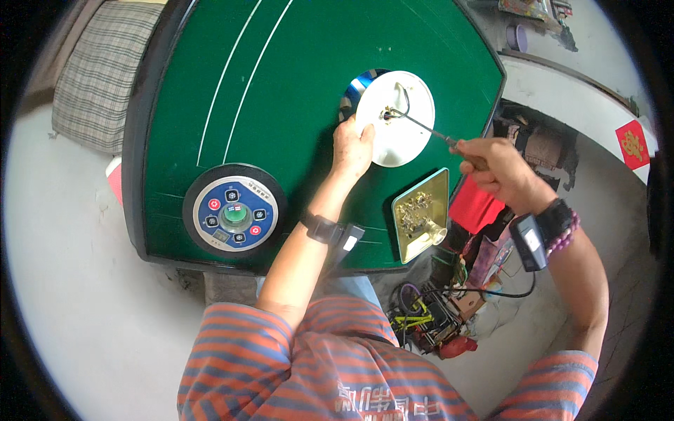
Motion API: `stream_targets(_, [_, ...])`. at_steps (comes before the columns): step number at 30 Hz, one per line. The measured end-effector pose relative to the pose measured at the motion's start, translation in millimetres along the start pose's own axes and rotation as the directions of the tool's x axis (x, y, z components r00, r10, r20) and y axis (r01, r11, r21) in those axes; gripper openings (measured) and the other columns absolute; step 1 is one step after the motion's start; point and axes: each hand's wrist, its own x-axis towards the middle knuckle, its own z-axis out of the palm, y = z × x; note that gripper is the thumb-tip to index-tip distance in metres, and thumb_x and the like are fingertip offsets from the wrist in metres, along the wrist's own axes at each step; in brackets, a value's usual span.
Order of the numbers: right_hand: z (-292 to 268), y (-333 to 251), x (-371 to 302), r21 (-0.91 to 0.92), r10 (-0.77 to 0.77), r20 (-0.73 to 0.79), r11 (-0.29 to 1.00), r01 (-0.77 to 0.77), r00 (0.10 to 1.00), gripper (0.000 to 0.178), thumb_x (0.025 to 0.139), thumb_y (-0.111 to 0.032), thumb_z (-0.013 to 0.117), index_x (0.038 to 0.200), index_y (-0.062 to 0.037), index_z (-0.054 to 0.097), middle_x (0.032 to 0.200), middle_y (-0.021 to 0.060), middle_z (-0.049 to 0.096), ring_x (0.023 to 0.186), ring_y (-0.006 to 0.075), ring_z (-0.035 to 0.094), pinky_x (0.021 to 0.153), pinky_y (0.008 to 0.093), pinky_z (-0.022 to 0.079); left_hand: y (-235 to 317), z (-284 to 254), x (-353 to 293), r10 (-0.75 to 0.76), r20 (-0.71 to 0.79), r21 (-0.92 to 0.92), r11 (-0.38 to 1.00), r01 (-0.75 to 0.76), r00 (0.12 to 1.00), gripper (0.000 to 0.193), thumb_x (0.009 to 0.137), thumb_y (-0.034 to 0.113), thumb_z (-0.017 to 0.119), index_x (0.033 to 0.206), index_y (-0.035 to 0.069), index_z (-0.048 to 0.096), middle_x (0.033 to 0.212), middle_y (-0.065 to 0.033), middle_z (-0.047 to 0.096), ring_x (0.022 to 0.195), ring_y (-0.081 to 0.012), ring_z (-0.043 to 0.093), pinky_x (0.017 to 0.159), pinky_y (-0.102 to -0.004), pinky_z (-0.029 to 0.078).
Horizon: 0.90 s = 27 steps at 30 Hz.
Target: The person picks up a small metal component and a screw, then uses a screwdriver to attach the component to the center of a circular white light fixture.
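Note:
My left hand (352, 149) grips the near left edge of a white round disc (406, 146), thumb on top, tilting it above the green table. A short dark wire (405, 95) curves over the disc's face, and small metal parts sit at its centre. In my right hand (500, 168) is a screwdriver (434, 132), fingers wrapped round its handle. The thin shaft reaches left to the disc's centre; whether the tip sits in a screw is too small to tell. Behind the disc, a blue and silver object (359, 85) partly shows.
Small brass-coloured screws lie in a shallow tray (437, 193) at the table's right edge. A round control panel with a clear dice dome (235, 212) is set into the green tabletop (295, 91) on the left. A red box (476, 207) and floor clutter (428, 316) lie beyond the right edge.

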Motion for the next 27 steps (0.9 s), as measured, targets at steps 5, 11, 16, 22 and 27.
stream_targets(5, [4,9,-3,-0.488,-0.262,-0.024,0.845,0.218,0.965,0.024,0.092,-0.021,0.063,0.098,0.0027,0.061,0.073,0.0023,0.054,0.055,0.0077,0.049,0.043,0.0254,0.037,2,0,0,-0.035,0.032,0.027,0.999,0.034,0.999,0.022,0.087,0.008,0.057,0.104,-0.003,0.064,0.091,-0.0244,0.068,0.087,-0.0374,0.068,0.077,-0.0432,0.053])
stream_targets(11, [0,5,1,-0.913,-0.723,0.371,-0.169,0.371,0.582,0.020,0.083,-0.011,0.067,0.099,-0.0003,0.059,0.084,0.0143,0.059,0.071,0.0361,0.063,0.062,0.0426,0.052,7,-2,2,0.054,-0.015,0.036,0.998,-0.053,0.998,0.022,0.087,0.009,0.057,0.102,-0.005,0.063,0.086,-0.0207,0.069,0.083,-0.0249,0.069,0.074,-0.0372,0.053])
stream_targets(16, [-10,6,13,-0.900,-0.667,0.434,-0.287,0.328,0.606,0.019,0.087,-0.015,0.064,0.099,-0.0033,0.058,0.080,0.0116,0.060,0.062,0.0321,0.064,0.056,0.0412,0.053,13,-5,3,-0.060,0.053,-0.021,0.998,0.061,0.997,0.023,0.086,0.009,0.057,0.105,-0.004,0.064,0.091,-0.0217,0.070,0.086,-0.0279,0.070,0.076,-0.0371,0.054])
stream_targets(22, [-6,0,17,-0.897,-0.685,0.302,0.031,0.441,0.663,0.015,0.086,-0.014,0.064,0.093,-0.0025,0.060,0.069,0.0181,0.060,0.064,0.0368,0.063,0.056,0.0445,0.049,10,-5,4,-0.090,0.100,0.037,0.996,0.087,0.991,0.024,0.087,0.007,0.057,0.108,-0.003,0.064,0.094,-0.0215,0.070,0.086,-0.0268,0.071,0.076,-0.0363,0.054])
stream_targets(27, [-4,-3,18,-0.741,-0.622,0.140,0.451,0.498,0.771,0.015,0.089,-0.013,0.062,0.093,0.0018,0.062,0.056,0.0141,0.054,0.052,0.0289,0.057,0.052,0.0394,0.044,12,-6,4,-0.071,0.103,0.015,0.997,0.070,0.992,0.027,0.086,0.005,0.057,0.113,-0.002,0.062,0.094,-0.0208,0.070,0.086,-0.0271,0.071,0.076,-0.0365,0.054])
